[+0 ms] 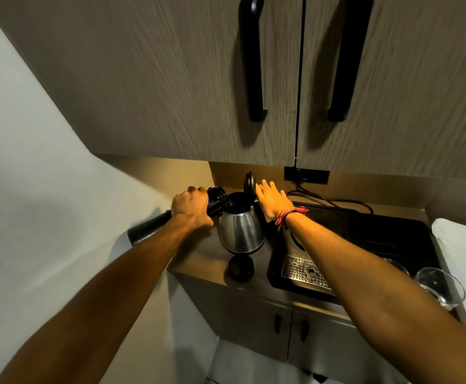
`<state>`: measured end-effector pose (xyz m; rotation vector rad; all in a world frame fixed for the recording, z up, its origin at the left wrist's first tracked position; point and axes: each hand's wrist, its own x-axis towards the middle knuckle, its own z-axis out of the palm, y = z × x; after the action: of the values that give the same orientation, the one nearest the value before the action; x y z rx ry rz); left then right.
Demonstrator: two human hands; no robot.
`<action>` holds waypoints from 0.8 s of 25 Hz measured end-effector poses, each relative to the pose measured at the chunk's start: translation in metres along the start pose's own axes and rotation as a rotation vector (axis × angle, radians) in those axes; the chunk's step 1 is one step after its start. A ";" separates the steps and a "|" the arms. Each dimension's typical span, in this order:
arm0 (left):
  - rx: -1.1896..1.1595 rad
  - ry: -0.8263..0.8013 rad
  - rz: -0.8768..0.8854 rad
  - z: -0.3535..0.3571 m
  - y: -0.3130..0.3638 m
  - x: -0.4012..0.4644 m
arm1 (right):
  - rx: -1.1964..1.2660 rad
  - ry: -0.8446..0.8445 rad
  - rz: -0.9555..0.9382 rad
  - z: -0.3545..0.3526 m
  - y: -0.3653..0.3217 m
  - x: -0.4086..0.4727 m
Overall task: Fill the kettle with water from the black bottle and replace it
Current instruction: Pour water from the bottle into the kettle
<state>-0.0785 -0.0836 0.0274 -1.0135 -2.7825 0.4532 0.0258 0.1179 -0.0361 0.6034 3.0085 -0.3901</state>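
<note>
over the open mouth of the kettle (241, 231), left hand (190, 209) wrapped tight round the black bottle (148, 227), bottle tipped almost flat, uncapped neck touching the kettle's rim, base out toward the white wall; right hand (272, 202) with fingers spread and straight, closed on nothing, resting against the upright hinged lid (249, 184) at the kettle's far side; red thread band (291, 214) round that wrist; steel kettle standing on the wooden counter (198, 261), round black cap (241, 268) just in front of it; black tray (364, 245) with perforated metal drain plate (303, 270) to the right; glass tumbler (442, 284) at the tray's near right corner; cabinet doors with black handles (254, 59) overhead.
</note>
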 end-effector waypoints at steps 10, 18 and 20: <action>0.051 0.002 -0.001 0.004 0.000 -0.001 | 0.025 0.004 0.005 0.000 -0.001 -0.001; -0.146 0.004 -0.017 0.009 0.004 0.001 | 0.050 0.004 0.006 -0.001 -0.002 -0.001; -0.246 0.006 -0.028 0.012 0.007 0.003 | 0.089 0.003 0.019 -0.001 -0.003 -0.001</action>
<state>-0.0792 -0.0796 0.0143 -1.0171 -2.8945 0.1041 0.0255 0.1150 -0.0339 0.6383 2.9997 -0.5255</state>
